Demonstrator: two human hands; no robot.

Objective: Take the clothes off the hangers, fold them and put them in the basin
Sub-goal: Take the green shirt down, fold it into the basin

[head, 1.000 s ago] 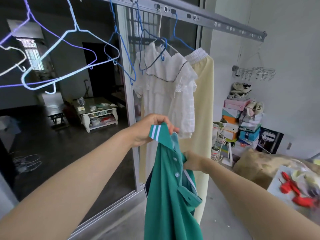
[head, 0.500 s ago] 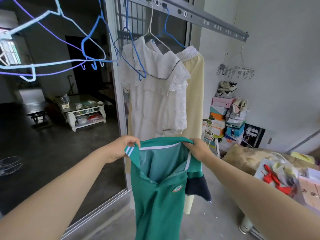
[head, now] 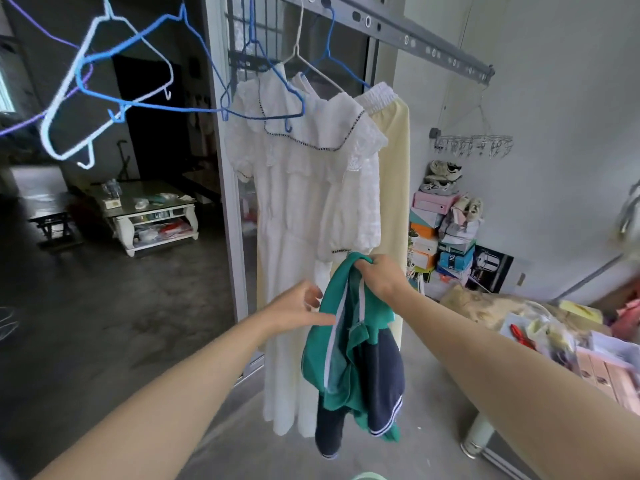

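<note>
**Task item.** The green shirt (head: 346, 351) is off its hanger and hangs bunched in the lower centre of the frame, in front of the garments that hang on the rail. Its navy sleeves with white-striped cuffs hang lowest. It is not folded.

**Grips.**
- The right hand (head: 382, 277) has its grip clenched on the gathered top of the shirt and carries its full weight.
- The left hand (head: 294, 306) has its grip released. The fingers are spread, and one fingertip reaches the shirt's left edge at the white stripe.

**Hanging garments.** A white dress (head: 301, 209) hangs directly behind the shirt on a white hanger (head: 311, 65). A pale yellow garment (head: 394, 174) with an elastic waistband hangs just right of the dress. Both are suspended from the grey rail (head: 415, 41) across the top of the frame. Empty wire hangers (head: 48, 136) hang at the upper left.

**Containers.**
- A pale green curved rim (head: 367, 476) shows at the bottom edge of the frame. Its contents are out of view.
- Stacked shoe boxes (head: 433, 202) stand against the wall at centre right, closed, with shoes (head: 441, 176) on top.
- On the counter (head: 479, 436) at the lower right, a white tray (head: 510, 320) holds a red item (head: 520, 337). Pink boxes (head: 602, 372) lie beside it.
- A clip rack (head: 474, 145) hangs at the right.
</note>
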